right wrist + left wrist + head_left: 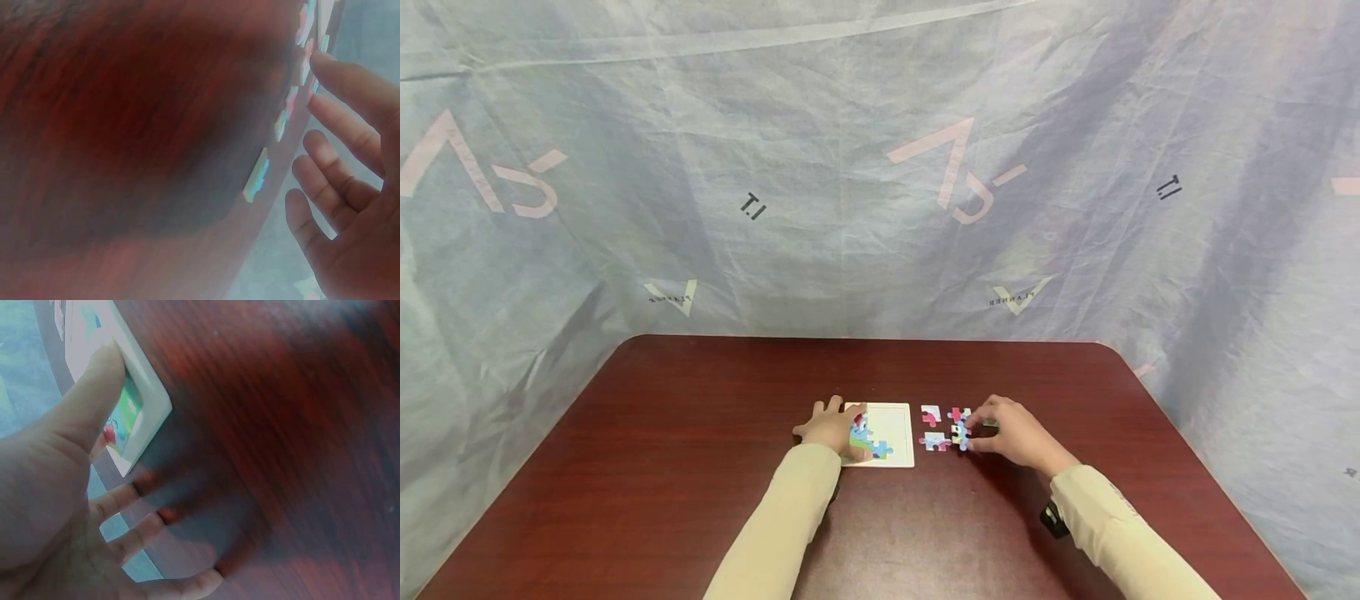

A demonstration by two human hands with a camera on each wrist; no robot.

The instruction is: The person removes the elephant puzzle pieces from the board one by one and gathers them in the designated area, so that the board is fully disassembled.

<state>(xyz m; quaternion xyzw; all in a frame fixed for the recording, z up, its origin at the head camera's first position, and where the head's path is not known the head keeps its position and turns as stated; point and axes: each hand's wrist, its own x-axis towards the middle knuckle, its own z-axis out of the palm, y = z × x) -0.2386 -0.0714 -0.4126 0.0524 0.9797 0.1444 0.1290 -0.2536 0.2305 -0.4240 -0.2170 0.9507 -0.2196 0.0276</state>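
A white puzzle board (895, 425) lies on the table with a few joined blue and green pieces (880, 448) at its lower left. My left hand (829, 432) spreads over the board's left side. In the left wrist view its thumb (103, 372) rests on the board near the edge, the other fingers reaching past the corner to the tabletop. To the right of the board, my right hand (1017, 433) pinches a blue and yellow puzzle piece (960, 434) between thumb and index fingertips. Its remaining fingers are loosely bent in the right wrist view.
Loose pieces lie close around the right fingertips: a pink and white one (931, 415), a red one (956, 413), a pale blue and pink one (935, 442) and a green one (990, 423) partly behind the hand. Grey printed cloth (842, 208) hangs behind the dark red table (700, 392).
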